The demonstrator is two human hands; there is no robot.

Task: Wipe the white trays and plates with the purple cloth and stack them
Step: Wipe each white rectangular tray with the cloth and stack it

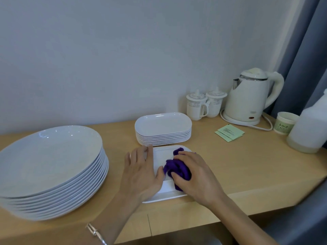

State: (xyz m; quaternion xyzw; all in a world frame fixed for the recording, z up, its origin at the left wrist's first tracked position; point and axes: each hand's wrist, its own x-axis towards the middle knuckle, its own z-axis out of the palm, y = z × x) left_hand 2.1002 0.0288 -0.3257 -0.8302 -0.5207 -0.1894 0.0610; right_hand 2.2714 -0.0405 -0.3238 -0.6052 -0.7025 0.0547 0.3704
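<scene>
The right hand (196, 175) is bunched over the purple cloth (177, 167), fingers curled round the wad and pressing it onto the floor of a white tray (163, 196) that lies flat on the worktop (247, 165) right in front of the person. The left hand (141, 170) lies spread on the tray's left end, fingers straight and flat. It holds nothing and simply pins the tray down. Just behind stands the stack of trays (162, 128), neatly nested, and off to the left a tall stack of plates (51, 161).

From where I stand this looks like the wiping stroke on one tray, with stacking to follow. To do it well, I'd say the left hand needs firm weight on its end so the smooth tray doesn't skate across the wood when the cloth is pushed. The cloth is wadded tight and covers little at a time. Long overlapping strokes from end to end, then a run round the raised rim and into the corners, would serve better than scrubbing one spot. The patch under the left palm will be missed unless that hand shifts over. Both hands hide much of the tray, so I can't tell how much is already clean.
</scene>
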